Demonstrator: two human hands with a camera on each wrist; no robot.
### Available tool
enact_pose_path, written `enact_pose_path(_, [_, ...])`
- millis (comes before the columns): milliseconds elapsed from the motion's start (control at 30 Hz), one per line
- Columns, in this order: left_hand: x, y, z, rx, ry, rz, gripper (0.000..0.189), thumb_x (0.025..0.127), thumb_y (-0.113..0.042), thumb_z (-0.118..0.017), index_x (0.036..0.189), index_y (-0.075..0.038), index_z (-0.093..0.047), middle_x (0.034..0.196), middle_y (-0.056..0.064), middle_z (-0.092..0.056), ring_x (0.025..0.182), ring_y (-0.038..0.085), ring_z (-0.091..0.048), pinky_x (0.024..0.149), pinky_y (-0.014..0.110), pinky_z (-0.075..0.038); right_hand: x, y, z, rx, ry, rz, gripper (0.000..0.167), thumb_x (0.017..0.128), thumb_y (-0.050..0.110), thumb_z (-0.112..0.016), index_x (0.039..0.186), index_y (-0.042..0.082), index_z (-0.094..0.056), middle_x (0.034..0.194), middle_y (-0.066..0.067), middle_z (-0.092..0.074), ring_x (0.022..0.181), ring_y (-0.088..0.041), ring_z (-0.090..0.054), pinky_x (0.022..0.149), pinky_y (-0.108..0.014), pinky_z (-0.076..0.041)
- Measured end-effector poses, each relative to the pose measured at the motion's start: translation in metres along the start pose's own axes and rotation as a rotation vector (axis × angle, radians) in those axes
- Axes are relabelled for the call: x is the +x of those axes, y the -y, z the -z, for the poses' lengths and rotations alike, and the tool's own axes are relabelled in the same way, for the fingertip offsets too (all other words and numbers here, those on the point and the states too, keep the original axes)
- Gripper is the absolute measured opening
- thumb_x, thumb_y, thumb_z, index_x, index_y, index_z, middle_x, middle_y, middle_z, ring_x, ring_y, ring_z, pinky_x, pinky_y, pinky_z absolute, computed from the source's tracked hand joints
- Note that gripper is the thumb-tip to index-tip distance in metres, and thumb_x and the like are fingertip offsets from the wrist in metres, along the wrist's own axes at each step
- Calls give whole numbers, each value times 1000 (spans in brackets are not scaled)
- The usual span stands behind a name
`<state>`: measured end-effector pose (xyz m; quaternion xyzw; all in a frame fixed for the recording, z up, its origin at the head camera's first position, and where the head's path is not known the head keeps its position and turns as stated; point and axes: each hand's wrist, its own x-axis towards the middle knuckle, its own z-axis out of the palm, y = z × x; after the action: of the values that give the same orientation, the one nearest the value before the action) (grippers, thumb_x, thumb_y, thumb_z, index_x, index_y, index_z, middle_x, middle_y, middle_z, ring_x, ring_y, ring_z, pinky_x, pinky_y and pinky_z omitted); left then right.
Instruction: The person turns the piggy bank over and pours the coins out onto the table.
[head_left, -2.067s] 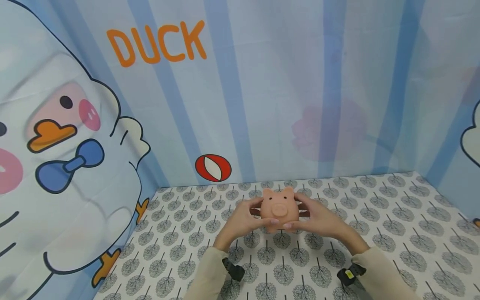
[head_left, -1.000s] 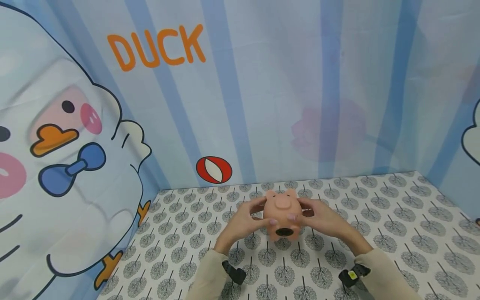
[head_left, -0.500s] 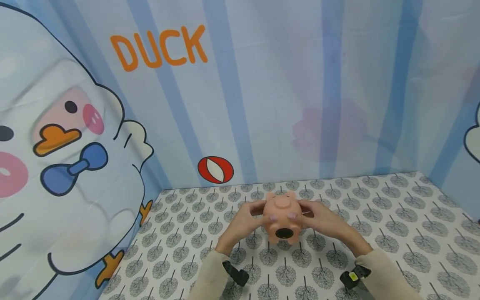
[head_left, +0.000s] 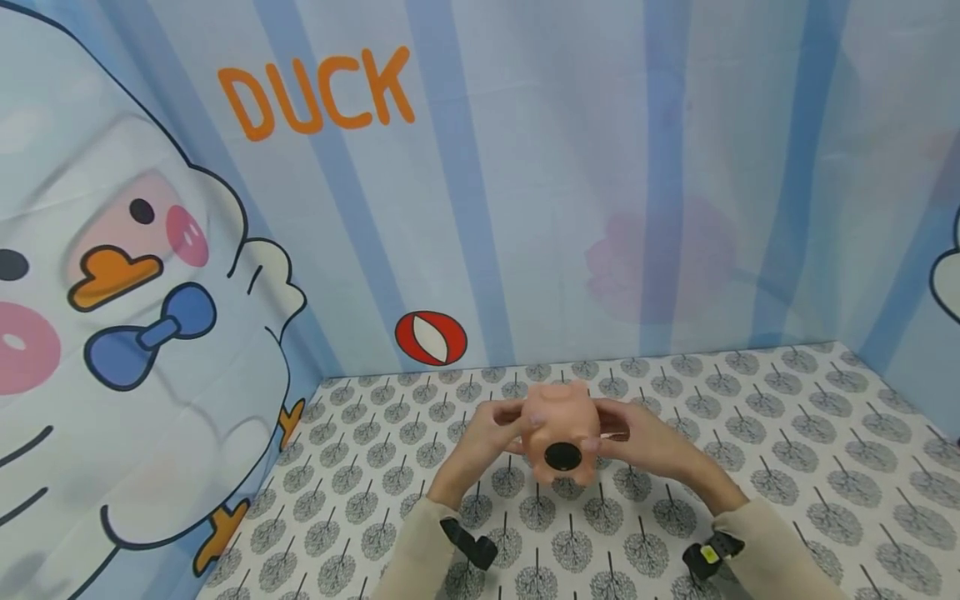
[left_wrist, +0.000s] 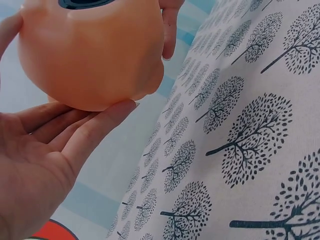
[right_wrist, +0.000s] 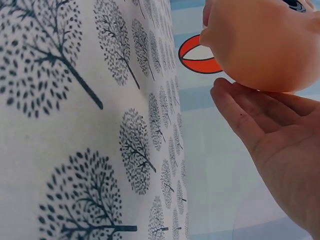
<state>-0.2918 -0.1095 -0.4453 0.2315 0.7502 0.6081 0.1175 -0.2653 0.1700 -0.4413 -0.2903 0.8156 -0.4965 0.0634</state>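
Note:
A pink piggy bank (head_left: pixel 557 414) is held up between both hands in the head view, tipped back so its belly faces the camera. On the belly a round black plug (head_left: pixel 562 456) shows, with the stubby feet around it. My left hand (head_left: pixel 486 437) grips the pig's left side, thumb on the front and fingers behind. From the other side my right hand (head_left: pixel 647 439) grips it, the thumb beside the plug. Each wrist view shows fingers against the smooth body, and the plug's dark edge (left_wrist: pixel 86 2) appears at the top in the left one.
Beneath the hands lies a white tabletop cloth (head_left: pixel 360 533) printed with grey trees. A blue striped curtain (head_left: pixel 540 208) with a printed duck (head_left: pixel 150 417) and a red ball (head_left: pixel 431 338) rises behind and to the left. Both wrists wear small black cameras (head_left: pixel 471 546).
The piggy bank has tipped back, its face turning up and away and the plugged belly coming into view. My left thumb has shifted upward over the last half second.

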Motion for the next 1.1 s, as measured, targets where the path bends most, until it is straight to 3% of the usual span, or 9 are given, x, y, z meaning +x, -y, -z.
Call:
enact_pose_path(167, [1,1,0,-51,4,11,56,98,-52,-69,138,-11,-70,123,14,-75,98,11,-73,84,36,-68,1,-2,-3,77,5,-28,80,96,29,-79,161,4,-39,146,-21,-62,134,-40,-62,107,-34,-60])
enact_pose_path(367, [1,1,-1,-96,16,36,52,101,-47,-67,138,-10,-70,124,12,-73,102,12,-72,88,39,-68,2,-2,-6,89,-25,-23,78,95,30,-79,159,4,-43,147,-21,-61,134,-42,-62,107,-32,-60])
enact_pose_path(600, [0,0,-2,-113,46,75,57,106,-48,-60,148,-8,-61,139,18,-66,119,17,-69,97,38,-66,1,-2,-7,56,-56,-42,78,97,34,-78,159,4,-42,145,-20,-63,132,-38,-65,103,-26,-61])
enact_pose_path(800, [-2,-3,-3,-112,51,75,66,107,-50,-57,156,-6,-49,154,19,-55,139,33,-58,107,41,-61,1,-3,-5,21,-74,-69,70,99,37,-74,155,3,-49,138,-17,-69,123,-30,-71,97,-26,-62])
enact_pose_path(933, [-6,-4,-1,-58,48,59,79,103,-56,-62,166,-18,-34,168,15,-38,147,37,-51,110,43,-59,-1,-4,-2,34,-74,-90,67,101,37,-71,153,0,-51,138,-20,-70,122,-30,-72,97,-27,-63])
enact_pose_path(1100, [-9,-9,-1,79,45,25,81,96,-58,-72,164,-39,-33,173,6,-32,142,34,-59,110,49,-58,-3,-7,0,67,-50,-116,61,103,35,-67,147,-4,-55,137,-26,-69,116,-29,-75,91,-28,-65])
